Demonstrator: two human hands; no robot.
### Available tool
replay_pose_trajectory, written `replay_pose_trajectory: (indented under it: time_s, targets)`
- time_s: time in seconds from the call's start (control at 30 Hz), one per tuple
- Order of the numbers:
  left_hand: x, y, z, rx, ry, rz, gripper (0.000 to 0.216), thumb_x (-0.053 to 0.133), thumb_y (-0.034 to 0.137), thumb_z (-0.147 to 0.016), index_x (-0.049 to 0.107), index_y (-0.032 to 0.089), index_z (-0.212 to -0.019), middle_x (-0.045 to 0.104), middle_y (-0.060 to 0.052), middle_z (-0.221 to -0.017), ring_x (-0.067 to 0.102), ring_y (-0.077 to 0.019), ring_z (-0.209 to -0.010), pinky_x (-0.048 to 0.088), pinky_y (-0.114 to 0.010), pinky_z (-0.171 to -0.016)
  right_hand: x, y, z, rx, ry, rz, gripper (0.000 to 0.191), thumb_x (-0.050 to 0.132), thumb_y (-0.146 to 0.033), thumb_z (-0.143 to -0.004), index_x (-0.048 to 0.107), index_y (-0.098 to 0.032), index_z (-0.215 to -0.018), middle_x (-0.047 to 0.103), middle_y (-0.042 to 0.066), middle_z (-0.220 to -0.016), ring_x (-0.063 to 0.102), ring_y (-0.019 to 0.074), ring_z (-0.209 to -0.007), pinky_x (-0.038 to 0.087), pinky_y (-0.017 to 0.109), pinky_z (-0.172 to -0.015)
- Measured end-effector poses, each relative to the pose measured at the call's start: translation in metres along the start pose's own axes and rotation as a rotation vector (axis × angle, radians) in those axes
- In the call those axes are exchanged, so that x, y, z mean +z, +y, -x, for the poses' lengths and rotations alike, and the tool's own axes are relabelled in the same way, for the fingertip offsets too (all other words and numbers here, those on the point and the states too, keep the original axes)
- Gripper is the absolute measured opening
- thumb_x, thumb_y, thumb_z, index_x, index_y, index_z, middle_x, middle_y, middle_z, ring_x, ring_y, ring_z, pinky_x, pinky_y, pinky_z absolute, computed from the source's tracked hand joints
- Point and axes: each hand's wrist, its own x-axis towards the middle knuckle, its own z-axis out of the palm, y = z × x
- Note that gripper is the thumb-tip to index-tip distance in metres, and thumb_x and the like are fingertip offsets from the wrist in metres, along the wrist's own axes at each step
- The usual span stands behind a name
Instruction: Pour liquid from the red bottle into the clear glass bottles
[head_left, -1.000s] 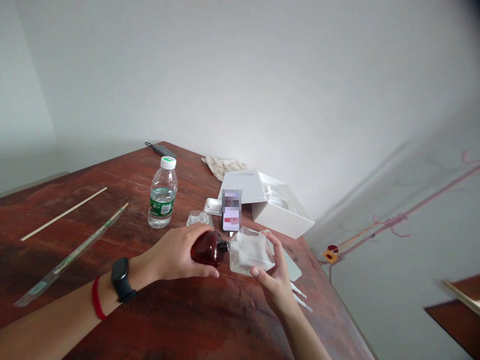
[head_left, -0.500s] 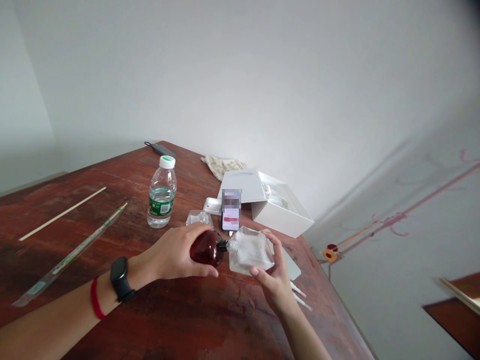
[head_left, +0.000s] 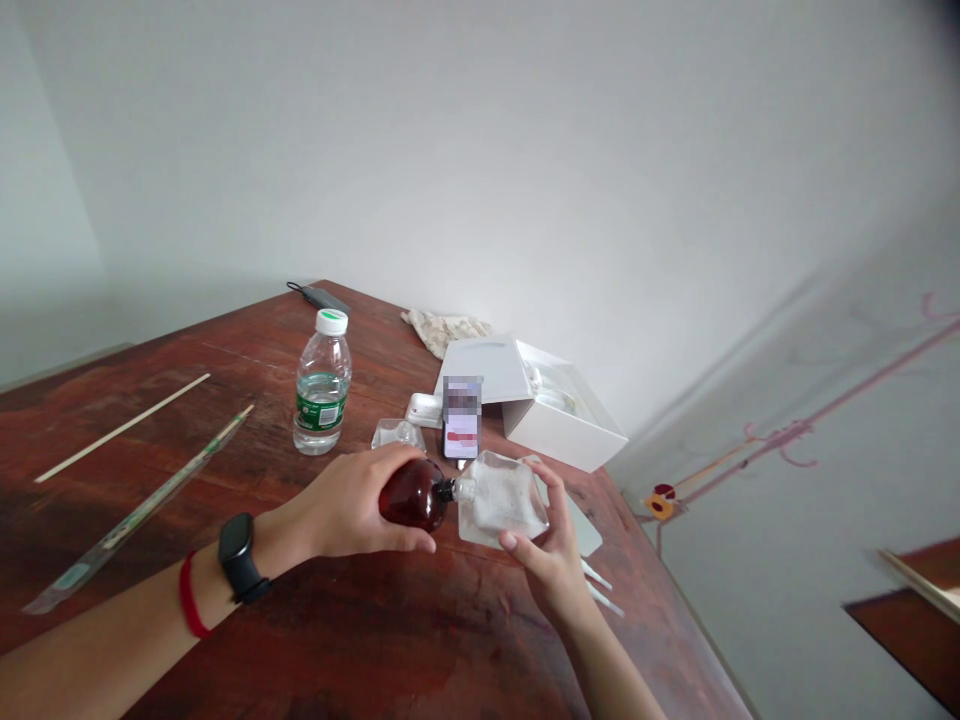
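My left hand (head_left: 349,505) is wrapped round a small dark brown bottle (head_left: 412,495), tipped on its side with its neck pointing right. The neck meets the mouth of a clear square flask (head_left: 501,500) that my right hand (head_left: 553,560) cups from below and behind. The flask looks foamy white inside. Both are held just above the red-brown wooden table (head_left: 360,630). My left wrist carries a black watch and a red band.
A water bottle (head_left: 322,385) stands behind my hands, with a small clear dish (head_left: 397,434), a phone (head_left: 462,420) and an open white box (head_left: 536,400) to its right. Two long sticks (head_left: 135,430) lie at the left. A cloth (head_left: 442,328) and a dark pouch (head_left: 322,297) lie at the far edge.
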Motion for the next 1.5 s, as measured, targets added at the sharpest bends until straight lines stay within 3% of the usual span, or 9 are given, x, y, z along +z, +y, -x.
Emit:
replay_pose_trajectory:
  time_s: [0.17,0.6,0.87,1.5]
  targets:
    - [0.000,0.000,0.000,0.002,-0.007,0.017,0.080,0.082,0.080,-0.073,0.066,0.022,-0.126,0.079,-0.009,-0.118,0.077,-0.0338,-0.102,0.056,-0.039,-0.088,0.000,0.000,0.000,-0.004,-0.010,0.002,0.084,0.099,-0.038,-0.069,0.049,-0.034,-0.137,0.073,0.006,-0.126,0.074,0.0274,-0.105,0.060,0.038,-0.091]
    - [-0.003,0.003,0.000,-0.005,-0.006,0.006,0.076,0.083,0.079,-0.073,0.067,0.022,-0.122,0.079,-0.007,-0.110,0.077,-0.0307,-0.091,0.058,-0.037,-0.080,0.002,-0.004,-0.002,0.003,-0.014,0.031,0.086,0.099,-0.044,-0.067,0.049,-0.034,-0.137,0.073,0.008,-0.127,0.073,0.0355,-0.113,0.060,0.049,-0.097]
    - [0.001,-0.007,0.001,-0.021,-0.006,-0.032,0.088,0.082,0.082,-0.071,0.064,0.021,-0.132,0.076,-0.014,-0.131,0.075,-0.0390,-0.116,0.059,-0.049,-0.101,0.004,-0.009,-0.006,-0.018,-0.039,-0.002,0.080,0.100,-0.039,-0.065,0.054,-0.032,-0.130,0.076,0.007,-0.120,0.075,0.0327,-0.106,0.062,0.045,-0.089]
    - [-0.003,-0.001,-0.002,-0.015,-0.036,-0.038,0.082,0.079,0.084,-0.075,0.063,0.023,-0.129,0.078,-0.012,-0.124,0.076,-0.0363,-0.112,0.060,-0.047,-0.100,0.009,-0.013,-0.008,-0.023,-0.053,-0.130,0.075,0.101,-0.034,-0.064,0.057,-0.031,-0.125,0.079,0.007,-0.113,0.078,0.0293,-0.096,0.065,0.045,-0.083]
